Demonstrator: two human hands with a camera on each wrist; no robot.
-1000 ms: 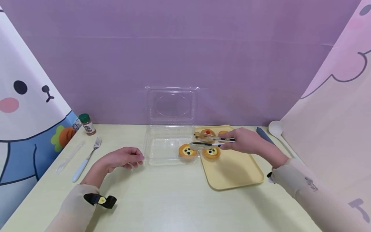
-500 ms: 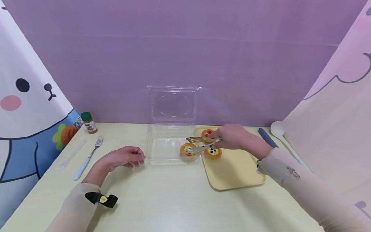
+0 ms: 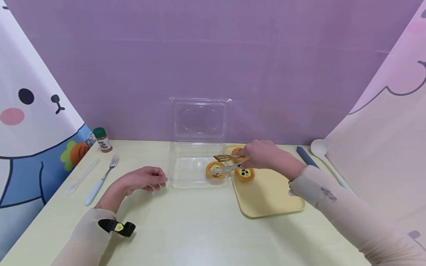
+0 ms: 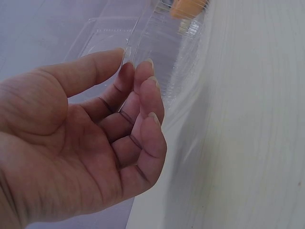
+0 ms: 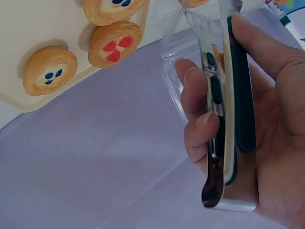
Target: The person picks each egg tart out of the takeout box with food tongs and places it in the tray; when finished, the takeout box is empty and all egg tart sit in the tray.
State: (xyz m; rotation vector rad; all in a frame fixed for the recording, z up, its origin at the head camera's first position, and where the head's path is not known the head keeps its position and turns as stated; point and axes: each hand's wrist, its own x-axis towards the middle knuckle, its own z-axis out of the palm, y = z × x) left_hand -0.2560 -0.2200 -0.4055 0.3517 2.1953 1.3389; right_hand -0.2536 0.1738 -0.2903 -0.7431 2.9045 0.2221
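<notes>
In the head view my left hand (image 3: 144, 180) is at the left edge of a clear plastic clamshell container (image 3: 186, 168), its thumb and forefinger pinching the rim. My right hand (image 3: 261, 155) grips metal serving tongs (image 5: 240, 105) by their dark green handles. The tong ends are spread apart, one overlapping a tart (image 3: 210, 169) with dark berries inside the container's right side. A second berry tart (image 3: 244, 174) lies on the yellow tray (image 3: 273, 199). Behind the right hand is a red-topped tart (image 5: 114, 45), with another blue-dotted tart (image 5: 50, 71) beyond it in the right wrist view.
The container's lid (image 3: 200, 120) stands raised at the back against the purple backdrop. On the left lie a fork (image 3: 100, 184), a clear plastic utensil (image 3: 81, 178) and a green-capped spice jar (image 3: 103, 140). A white ladle (image 3: 319, 148) and a blue-handled item (image 3: 307, 157) are at right.
My right hand has moved left with the tongs, bringing their ends from over the tray to over the tart in the container. The left hand keeps its place at the rim.
</notes>
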